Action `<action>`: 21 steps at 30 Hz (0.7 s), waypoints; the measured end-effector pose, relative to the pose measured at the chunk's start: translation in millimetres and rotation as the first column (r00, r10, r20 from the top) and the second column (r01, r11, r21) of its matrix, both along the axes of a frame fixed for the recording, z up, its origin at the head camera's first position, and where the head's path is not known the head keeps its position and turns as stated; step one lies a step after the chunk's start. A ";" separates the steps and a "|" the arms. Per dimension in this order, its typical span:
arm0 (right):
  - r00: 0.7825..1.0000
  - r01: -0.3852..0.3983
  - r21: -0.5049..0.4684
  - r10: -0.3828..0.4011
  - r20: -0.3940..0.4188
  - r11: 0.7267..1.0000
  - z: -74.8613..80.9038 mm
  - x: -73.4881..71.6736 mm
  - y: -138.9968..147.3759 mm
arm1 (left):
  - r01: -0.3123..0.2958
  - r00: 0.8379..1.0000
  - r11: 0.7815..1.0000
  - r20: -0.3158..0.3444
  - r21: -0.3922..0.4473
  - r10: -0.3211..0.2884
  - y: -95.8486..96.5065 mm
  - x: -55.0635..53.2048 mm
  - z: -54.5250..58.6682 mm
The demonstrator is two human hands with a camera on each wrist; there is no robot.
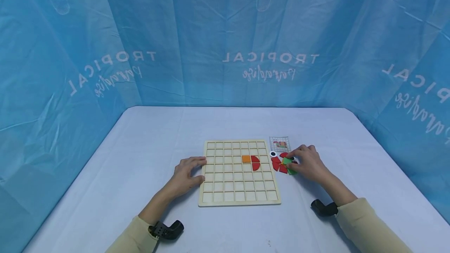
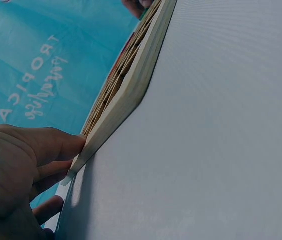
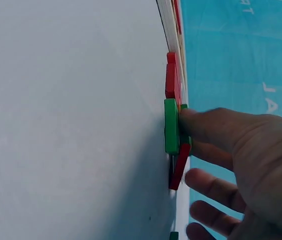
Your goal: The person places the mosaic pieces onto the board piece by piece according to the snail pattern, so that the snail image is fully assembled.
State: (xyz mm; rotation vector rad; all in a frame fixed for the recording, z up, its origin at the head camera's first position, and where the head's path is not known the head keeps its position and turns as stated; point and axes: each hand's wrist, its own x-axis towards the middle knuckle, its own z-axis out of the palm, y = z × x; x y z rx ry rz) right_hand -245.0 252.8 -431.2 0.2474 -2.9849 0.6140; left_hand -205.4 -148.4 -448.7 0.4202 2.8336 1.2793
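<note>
The wooden grid board [image 1: 228, 176] lies flat on the table, holding an orange square tile [image 1: 246, 159] and two red quarter-round tiles [image 1: 255, 163] that form a half circle. My left hand [image 1: 187, 177] rests its thumb and fingertips along the board's left edge; in the left wrist view the thumb touches its side. Right of the board, my right hand [image 1: 309, 163] pinches a green tile [image 1: 287, 161] between thumb and index finger, over a small pile of red tiles [image 1: 275, 163]. Another green tile [image 3: 171, 126] stands just below the thumb in the right wrist view.
Behind the pile lies a pattern card [image 1: 279, 144] with a small coloured picture on a grid. A white round tile with a black dot [image 1: 273, 154] sits between card and pile. Blue printed curtains [image 1: 225, 30] surround the white table [image 1: 158, 136].
</note>
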 end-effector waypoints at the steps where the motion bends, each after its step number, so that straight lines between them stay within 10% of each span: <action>1: 1.000 0.007 -0.001 -0.007 0.003 1.000 1.0 -0.5 0.3 | 0.000 1.000 1.000 -0.002 -0.001 0.000 -0.1 0.2 0.0; 21: 0.998 0.056 -0.027 -0.056 0.014 0.998 1.4 -8.7 30.2 | -0.005 1.000 1.000 0.022 -0.010 0.005 0.6 -0.2 1.7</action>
